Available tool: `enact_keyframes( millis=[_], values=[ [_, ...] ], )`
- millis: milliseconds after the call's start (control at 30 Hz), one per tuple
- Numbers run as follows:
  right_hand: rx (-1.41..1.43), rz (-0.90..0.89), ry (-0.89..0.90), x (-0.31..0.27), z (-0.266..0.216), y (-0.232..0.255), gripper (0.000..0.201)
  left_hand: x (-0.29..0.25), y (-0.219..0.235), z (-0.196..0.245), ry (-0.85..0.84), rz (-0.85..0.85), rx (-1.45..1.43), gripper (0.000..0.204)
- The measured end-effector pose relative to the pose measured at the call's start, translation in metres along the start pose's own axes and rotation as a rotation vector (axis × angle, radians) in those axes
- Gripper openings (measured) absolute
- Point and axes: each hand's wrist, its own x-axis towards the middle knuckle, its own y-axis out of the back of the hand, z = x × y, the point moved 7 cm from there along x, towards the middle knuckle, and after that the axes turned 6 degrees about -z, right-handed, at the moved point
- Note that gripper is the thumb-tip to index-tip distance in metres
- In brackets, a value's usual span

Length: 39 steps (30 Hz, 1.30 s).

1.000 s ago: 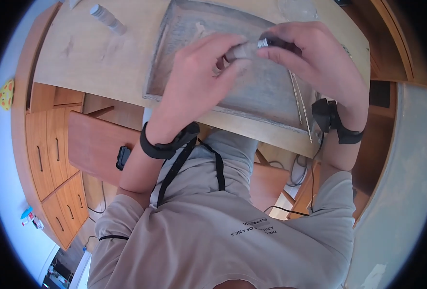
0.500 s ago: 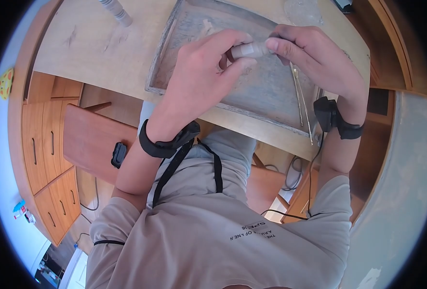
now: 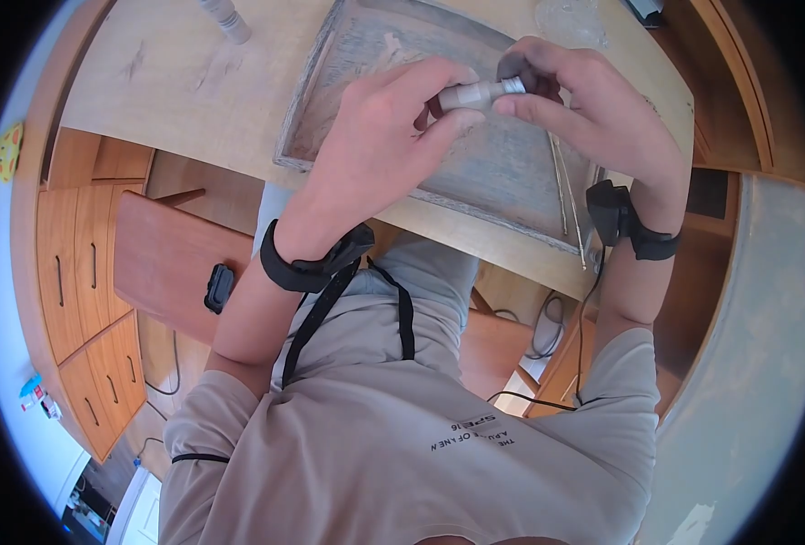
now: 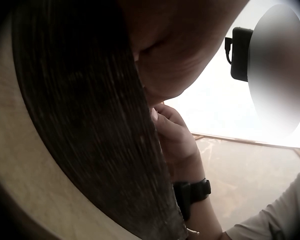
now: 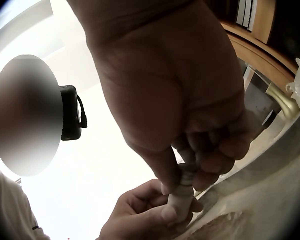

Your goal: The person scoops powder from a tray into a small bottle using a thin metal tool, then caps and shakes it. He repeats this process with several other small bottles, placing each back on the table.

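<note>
In the head view my left hand grips a small pale bottle between thumb and fingers, above a shallow wooden tray. The bottle lies nearly level, its ridged silvery end toward my right hand. My right thumb and curled fingertips pinch that ridged end, as the right wrist view shows; dark smudges mark these fingertips. There the bottle stands tilted between both hands. In the left wrist view the tray's dark side fills much of the picture, and my right hand appears beyond my left palm.
Thin gold-coloured rods lean on the tray's right edge. Another small bottle is on the table to the left. A clear crumpled item sits behind the tray. Pale dust covers the tray floor. A cable hangs below my right wrist.
My right fingers closed over the bottle's ridged end half a second ago, then turned so that end shows again. My left hand keeps its grip, and the bottle has shifted slightly right.
</note>
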Motion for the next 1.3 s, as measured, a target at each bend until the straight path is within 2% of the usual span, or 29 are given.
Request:
enact_keyframes(
  millis=[300, 400, 500, 600, 800, 933, 1100, 1300],
  values=[
    [0.042, -0.126, -0.069, 0.002, 0.007, -0.003, 0.03, 0.001, 0.0, 0.001, 0.019, -0.014, -0.009, 0.031],
    [0.122, -0.096, -0.127, 0.0, 0.01, -0.002, 0.029, 0.0, 0.001, -0.001, 0.03, -0.025, -0.034, 0.031],
    [0.078, 0.137, 0.128, -0.004, -0.002, 0.009, 0.035, 0.0, -0.001, -0.002, 0.017, -0.032, -0.069, 0.03],
    [0.098, 0.05, 0.102, -0.001, 0.002, 0.008, 0.028, 0.0, 0.0, -0.002, 0.037, -0.043, -0.076, 0.029],
    [0.162, -0.012, -0.022, -0.002, 0.009, 0.003, 0.024, -0.001, -0.003, -0.007, 0.087, -0.081, -0.184, 0.033],
    [0.152, 0.041, 0.077, -0.001, 0.008, 0.006, 0.031, 0.0, -0.005, -0.009, 0.141, -0.107, -0.246, 0.037],
    [0.139, 0.106, 0.167, -0.003, 0.005, 0.009, 0.033, 0.001, -0.005, -0.009, 0.126, -0.11, -0.248, 0.036],
    [0.166, 0.052, 0.032, -0.005, 0.003, 0.009, 0.031, 0.0, -0.006, -0.008, 0.145, -0.134, -0.258, 0.038]
  ],
)
